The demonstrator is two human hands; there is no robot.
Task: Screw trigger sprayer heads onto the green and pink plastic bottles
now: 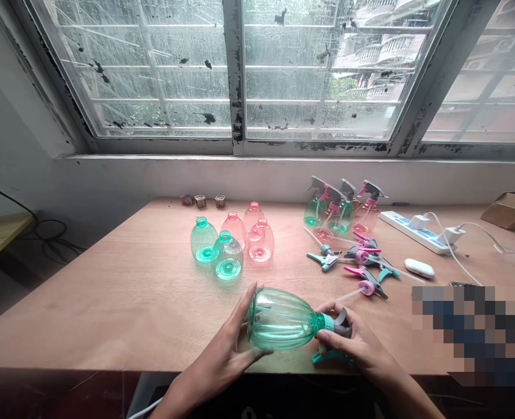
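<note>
A clear green spray bottle (279, 320) lies sideways between my two hands, just over the table's front edge. My left hand (233, 343) is wrapped around its base end. My right hand (353, 337) grips the grey and teal spray head (341, 325) at the neck, thumb and fingers on the teal collar. The head's teal trigger points down below the right hand. Beyond the hands stand two open green bottles (228, 259) and three open pink bottles (260, 241). Several loose pink, teal and grey spray heads (366, 256) with straws lie in a heap to the right.
Several bottles with spray heads fitted (366, 212) stand at the back right. Nearby are a power strip (418, 233) with plugs and cables, a white case (419, 268) and a cardboard box (512, 208). Small brown blocks (201, 201) sit at the back left. A blurred patch covers the right front.
</note>
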